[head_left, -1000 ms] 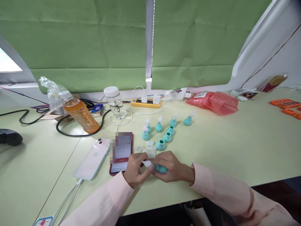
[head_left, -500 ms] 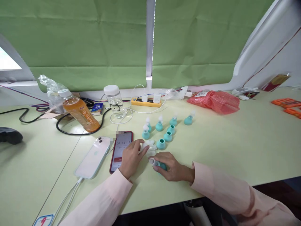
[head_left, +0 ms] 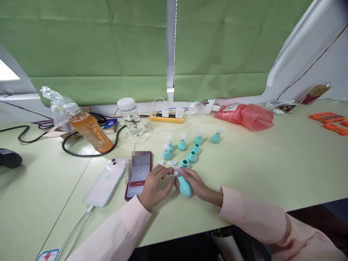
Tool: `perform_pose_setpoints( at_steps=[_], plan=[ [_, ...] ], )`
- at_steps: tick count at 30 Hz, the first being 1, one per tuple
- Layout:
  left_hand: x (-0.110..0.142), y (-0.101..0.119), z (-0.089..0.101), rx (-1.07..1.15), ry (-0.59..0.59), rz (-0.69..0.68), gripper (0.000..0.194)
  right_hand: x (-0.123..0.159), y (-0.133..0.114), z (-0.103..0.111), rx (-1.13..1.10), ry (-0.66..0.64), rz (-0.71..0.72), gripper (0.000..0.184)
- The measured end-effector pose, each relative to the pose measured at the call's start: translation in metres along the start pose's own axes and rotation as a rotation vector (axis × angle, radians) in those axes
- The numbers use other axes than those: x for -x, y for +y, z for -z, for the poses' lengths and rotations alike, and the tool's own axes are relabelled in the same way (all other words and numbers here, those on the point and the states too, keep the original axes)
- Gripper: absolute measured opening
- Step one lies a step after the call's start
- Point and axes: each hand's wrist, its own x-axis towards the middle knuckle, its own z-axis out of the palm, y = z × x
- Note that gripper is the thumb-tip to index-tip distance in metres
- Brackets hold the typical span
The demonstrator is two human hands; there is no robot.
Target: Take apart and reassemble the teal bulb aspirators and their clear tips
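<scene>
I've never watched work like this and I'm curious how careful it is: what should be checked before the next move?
1. Right grip steadying the rounded teal bulb: ok, it holds the upper part.
2. Left grip near that bulb's upper end: ok, fingertips are there.
3. Small translucent piece at those fingertips fully seated: cannot tell, fingers crowd it.
4. Three open-mouthed teal bulbs upright: ok.
5. Small white plastic-looking pieces close by: ok, just beyond the left grip.

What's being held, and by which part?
The right hand holds a teal bulb near its narrow end. The left hand is at that end too; whether it grips anything is unclear.
</scene>
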Motion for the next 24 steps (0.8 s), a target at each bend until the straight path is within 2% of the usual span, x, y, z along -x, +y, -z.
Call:
perform_pose_setpoints(
  at_steps=[2,5,7,11,17,24],
  plan=[
    [0.0019,0.0045,-0.0017,0.081,0.063,-0.036,0.019,-0.0022,0.0016,0.0001,-0.079,0.016,-0.053,0.031],
    [0.0053,0.0037,-0.0058,0.118,0.124,-0.053,0.019,-0.0036,0.0026,-0.0012,-0.153,-0.034,-0.1,0.033],
    [0.0069,0.0014,-0.0077,0.094,0.14,-0.08,0.02,-0.0037,0.0029,-0.0022,-0.172,-0.066,-0.12,0.037],
    [0.0068,0.0009,-0.0071,-0.003,0.147,-0.201,0.026,-0.0021,0.0024,-0.0029,-0.185,-0.049,-0.113,0.034],
    [0.0018,0.0025,-0.0029,0.01,0.116,-0.13,0.016,-0.0002,-0.0007,-0.0015,-0.06,-0.057,-0.031,0.033],
    [0.0097,-0.0004,-0.0058,-0.316,0.081,-0.303,0.017,0.0031,-0.0063,-0.0044,0.136,-0.008,0.023,0.037]
  ],
)
